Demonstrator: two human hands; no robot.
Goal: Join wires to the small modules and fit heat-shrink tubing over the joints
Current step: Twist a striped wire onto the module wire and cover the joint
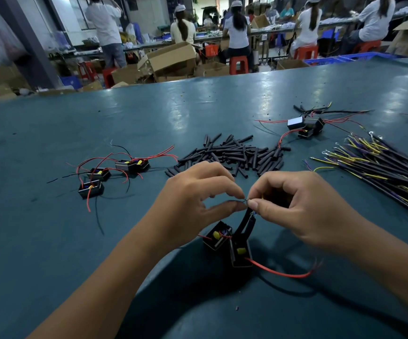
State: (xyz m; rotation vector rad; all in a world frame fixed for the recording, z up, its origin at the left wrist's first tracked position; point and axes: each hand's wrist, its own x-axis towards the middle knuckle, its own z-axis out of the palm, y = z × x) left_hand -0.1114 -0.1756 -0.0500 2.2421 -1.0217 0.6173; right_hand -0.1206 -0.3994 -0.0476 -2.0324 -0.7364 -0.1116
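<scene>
Head view: the left hand (195, 189) and right hand (293, 201) meet fingertip to fingertip, each pinching a thin bare wire end (246, 199) above two small black box modules with yellow parts (229, 243) that lie on the teal table (51, 241) between the forearms. A black heat-shrink sleeve (245, 222) hangs on the lead just below the pinch.

The twist looks loose; if either pinch slips, the strands could spring apart, or the sleeve could slide down the lead, away from the joint. The long red wire (281, 272) may snag a wrist.

The joint itself is tiny and blurred, partly hidden by fingertips. Whether strands are already twisted cannot be told. The pile of black tubing pieces (229, 155) lies beyond.
</scene>
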